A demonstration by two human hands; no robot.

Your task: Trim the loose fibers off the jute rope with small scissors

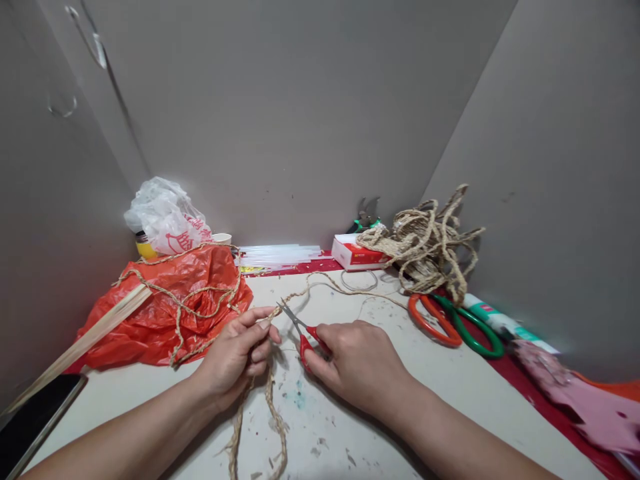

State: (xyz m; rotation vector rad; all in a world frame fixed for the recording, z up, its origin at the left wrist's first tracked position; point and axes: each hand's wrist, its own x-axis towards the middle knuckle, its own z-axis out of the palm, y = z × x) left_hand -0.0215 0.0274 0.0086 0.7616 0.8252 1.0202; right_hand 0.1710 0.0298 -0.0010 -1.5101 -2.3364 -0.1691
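Plain grey walls (pixel 300 120) enclose a littered white table (pixel 450 393) in a corner

The pale, speckled bench (pixel 450 387) carries a crumpled orange plastic bag (pixel 170 307) at the left, with clear glue sticks (pixel 277 255) and a small red-and-white box (pixel 357 255) along the back. A tangled heap of straw rope (pixel 425 247) sits at the right, just beside large orange-and-green-handled scissors (pixel 455 323).
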